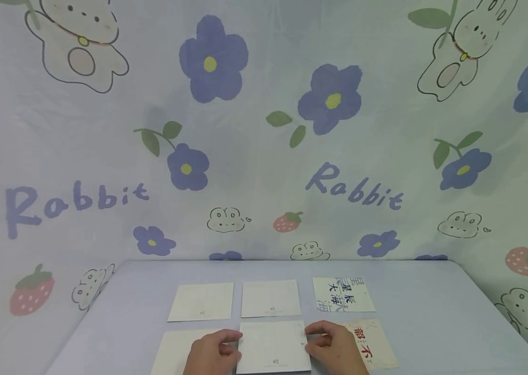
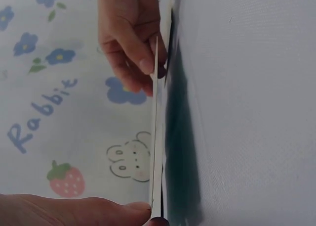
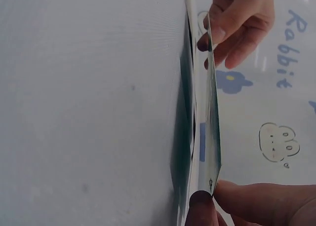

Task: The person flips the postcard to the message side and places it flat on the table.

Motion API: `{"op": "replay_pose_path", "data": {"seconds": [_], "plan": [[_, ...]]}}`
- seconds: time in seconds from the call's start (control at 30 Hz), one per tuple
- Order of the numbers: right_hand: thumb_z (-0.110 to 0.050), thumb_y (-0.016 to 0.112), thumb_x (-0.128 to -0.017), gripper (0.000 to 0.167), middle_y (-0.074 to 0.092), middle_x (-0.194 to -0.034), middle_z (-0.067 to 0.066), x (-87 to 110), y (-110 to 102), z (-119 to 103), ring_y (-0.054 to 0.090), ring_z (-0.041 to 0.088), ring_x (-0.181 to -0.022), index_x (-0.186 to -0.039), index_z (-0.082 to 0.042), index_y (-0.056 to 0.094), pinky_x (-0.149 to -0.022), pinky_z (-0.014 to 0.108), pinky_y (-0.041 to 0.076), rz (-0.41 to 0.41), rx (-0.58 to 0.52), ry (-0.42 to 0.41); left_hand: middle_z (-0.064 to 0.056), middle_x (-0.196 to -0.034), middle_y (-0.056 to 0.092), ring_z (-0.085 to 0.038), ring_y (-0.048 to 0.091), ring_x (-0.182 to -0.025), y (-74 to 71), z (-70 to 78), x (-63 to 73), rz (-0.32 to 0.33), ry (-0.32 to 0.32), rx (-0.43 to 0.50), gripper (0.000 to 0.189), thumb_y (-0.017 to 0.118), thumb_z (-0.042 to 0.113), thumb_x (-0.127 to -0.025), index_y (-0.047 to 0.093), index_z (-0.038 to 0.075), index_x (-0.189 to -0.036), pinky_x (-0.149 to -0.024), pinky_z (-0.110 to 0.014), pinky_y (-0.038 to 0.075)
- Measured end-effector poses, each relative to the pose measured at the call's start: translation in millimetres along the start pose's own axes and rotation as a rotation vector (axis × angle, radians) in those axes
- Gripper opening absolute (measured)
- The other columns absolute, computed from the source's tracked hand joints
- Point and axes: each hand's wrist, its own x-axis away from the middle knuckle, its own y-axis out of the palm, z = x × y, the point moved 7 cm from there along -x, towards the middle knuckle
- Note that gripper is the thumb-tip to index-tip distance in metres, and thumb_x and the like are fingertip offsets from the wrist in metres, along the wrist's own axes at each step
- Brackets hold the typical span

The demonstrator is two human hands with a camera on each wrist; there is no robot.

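My left hand (image 1: 212, 353) pinches the left edge of a cream postcard (image 1: 273, 344) at the front centre. On its opposite edge, the thumb and fingers of my right hand (image 1: 335, 346) pinch the same card. Seen edge-on in the right wrist view, the postcard (image 3: 215, 112) is raised a little off the tabletop, blank-looking face up, with small print near its lower edge. Beneath the right hand lies a card with red characters (image 1: 367, 341), partly covered. Another cream card (image 1: 170, 344) is partly hidden by the left hand.
Behind the held card lie two cream cards, one at left (image 1: 202, 302) and one at centre (image 1: 271, 298), plus a card with blue characters (image 1: 344, 295) at right. The pale cloth-covered table (image 1: 432, 312) meets a patterned curtain (image 1: 254, 182) at the back.
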Motion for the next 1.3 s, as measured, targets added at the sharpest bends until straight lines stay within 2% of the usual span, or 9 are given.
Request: {"op": "replay_pose_path", "data": {"seconds": [0.23, 0.47, 0.67, 0.87, 1.1, 1.3], "plan": [[-0.002, 0.08, -0.075, 0.028, 0.071, -0.086, -0.001, 0.3, 1, -1, 0.065, 0.014, -0.073, -0.102, -0.004, 0.073, -0.064, 0.029, 0.055, -0.023, -0.001, -0.043, -0.001, -0.079, 0.075, -0.015, 0.07, -0.071, 2.9, -0.1, 0.5, 0.008, 0.023, -0.042, 0.024, 0.078, 0.005, -0.076, 0.077, 0.004, -0.1, -0.067, -0.039, 0.058], [-0.003, 0.082, -0.075, 0.03, 0.066, -0.077, -0.002, 2.0, 5, -1, 0.063, 0.014, -0.068, -0.103, -0.005, 0.072, -0.063, 0.031, 0.054, -0.058, 0.026, -0.037, -0.001, -0.078, 0.074, -0.015, 0.069, -0.07, 5.7, -0.6, 0.3, -0.004, 0.033, -0.071, 0.025, 0.08, 0.005, -0.075, 0.076, 0.003, -0.1, -0.066, -0.039, 0.058], [-0.003, 0.081, -0.076, 0.029, 0.065, -0.076, -0.002, 2.0, 9, -1, 0.063, 0.014, -0.068, -0.104, -0.005, 0.072, -0.064, 0.032, 0.054, -0.081, 0.049, -0.025, 0.0, -0.077, 0.073, -0.015, 0.068, -0.07, 9.8, -1.4, 0.7, -0.028, 0.0, -0.11, 0.028, 0.083, 0.007, -0.076, 0.075, 0.002, -0.102, -0.067, -0.039, 0.057], [-0.003, 0.081, -0.077, 0.028, 0.064, -0.075, -0.002, 2.6, 10, -3, 0.062, 0.014, -0.067, -0.103, -0.006, 0.072, -0.063, 0.032, 0.054, -0.095, 0.067, -0.022, 0.004, -0.073, 0.069, -0.014, 0.065, -0.069, 11.7, -0.8, 2.2, -0.024, -0.027, -0.152, 0.03, 0.083, 0.007, -0.074, 0.075, 0.004, -0.103, -0.066, -0.04, 0.055], [-0.002, 0.081, -0.076, 0.029, 0.065, -0.077, -0.001, 5.2, 10, -6, 0.063, 0.015, -0.069, -0.103, -0.005, 0.071, -0.065, 0.034, 0.055, -0.101, 0.065, -0.027, 0.005, -0.071, 0.068, -0.013, 0.063, -0.067, 12.5, 3.4, 3.1, -0.009, 0.015, -0.193, 0.034, 0.085, 0.009, -0.073, 0.074, 0.005, -0.105, -0.066, -0.041, 0.054], [-0.003, 0.081, -0.076, 0.029, 0.065, -0.082, 0.0, 6.4, 11, -6, 0.065, 0.015, -0.073, -0.103, -0.004, 0.071, -0.067, 0.035, 0.057, -0.106, 0.058, -0.038, 0.007, -0.07, 0.065, -0.011, 0.059, -0.066, 14.1, 5.0, 3.9, -0.011, 0.014, -0.242, 0.034, 0.085, 0.016, -0.075, 0.074, 0.008, -0.107, -0.065, -0.039, 0.053]]}}
